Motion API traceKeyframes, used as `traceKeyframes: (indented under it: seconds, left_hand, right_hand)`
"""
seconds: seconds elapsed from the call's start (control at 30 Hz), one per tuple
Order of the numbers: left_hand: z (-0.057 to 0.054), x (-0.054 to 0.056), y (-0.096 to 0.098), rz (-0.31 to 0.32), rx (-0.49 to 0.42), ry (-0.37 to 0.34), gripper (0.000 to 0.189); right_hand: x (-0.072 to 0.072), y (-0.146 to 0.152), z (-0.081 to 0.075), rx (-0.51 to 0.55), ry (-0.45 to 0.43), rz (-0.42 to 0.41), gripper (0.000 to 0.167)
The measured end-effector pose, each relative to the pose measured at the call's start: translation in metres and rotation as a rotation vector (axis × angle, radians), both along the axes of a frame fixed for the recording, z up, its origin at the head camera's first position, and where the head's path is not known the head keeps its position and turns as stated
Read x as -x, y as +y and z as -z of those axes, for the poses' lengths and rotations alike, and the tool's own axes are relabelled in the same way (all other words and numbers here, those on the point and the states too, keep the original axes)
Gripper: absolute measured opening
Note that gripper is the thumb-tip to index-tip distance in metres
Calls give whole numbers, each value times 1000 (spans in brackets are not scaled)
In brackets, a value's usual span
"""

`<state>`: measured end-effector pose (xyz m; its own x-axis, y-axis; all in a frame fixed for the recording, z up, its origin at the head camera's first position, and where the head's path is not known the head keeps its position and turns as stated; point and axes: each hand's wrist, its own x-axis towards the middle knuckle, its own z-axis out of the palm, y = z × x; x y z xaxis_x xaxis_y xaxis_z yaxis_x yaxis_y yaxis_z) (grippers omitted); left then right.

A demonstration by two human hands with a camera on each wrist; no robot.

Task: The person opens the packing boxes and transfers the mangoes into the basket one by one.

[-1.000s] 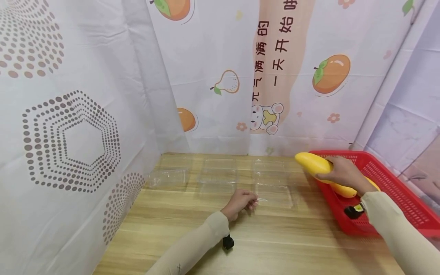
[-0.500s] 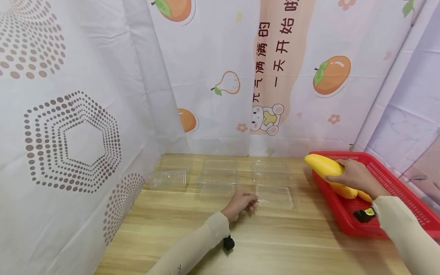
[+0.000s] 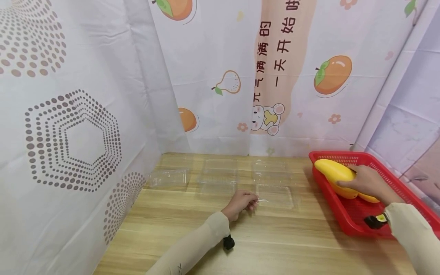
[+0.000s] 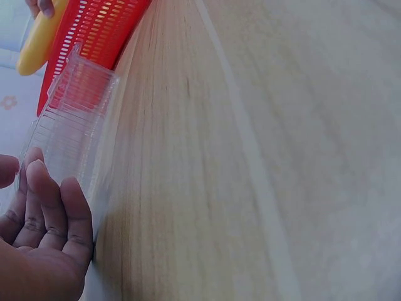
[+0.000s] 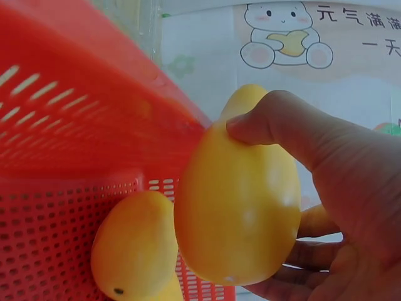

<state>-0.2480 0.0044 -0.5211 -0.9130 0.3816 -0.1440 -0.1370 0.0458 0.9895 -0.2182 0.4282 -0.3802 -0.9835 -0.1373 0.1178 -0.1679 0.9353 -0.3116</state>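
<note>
In the head view, my right hand (image 3: 368, 181) grips a yellow mango (image 3: 333, 172) over the left side of the red basket (image 3: 338, 214). Seen from the right wrist, the thumb lies on top of this mango (image 5: 238, 207) and the fingers come round its far side. Other mangoes (image 5: 135, 251) lie below it in the basket. My left hand (image 3: 241, 202) pinches the left edge of a clear plastic box (image 3: 275, 195) on the table. The left wrist view shows its thumb and fingertips (image 4: 44, 179) at the near end of that box (image 4: 69, 125).
Several more clear plastic boxes stand in rows at the back of the wooden table (image 3: 261, 236), among them a left box (image 3: 168, 178) and a middle box (image 3: 218, 176). Printed curtains (image 3: 213, 49) hang along the back and sides.
My right hand has moved right and slightly down with the mango, from beyond the basket's left rim to over the basket. The left hand and the boxes have stayed in place.
</note>
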Motion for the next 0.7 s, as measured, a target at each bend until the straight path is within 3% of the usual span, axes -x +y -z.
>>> traceKeyframes:
  seconds: [0.7]
  left_hand:
    - [-2, 19, 12, -44, -15, 2, 23]
  right_hand:
    - [22, 40, 3, -70, -43, -11, 81]
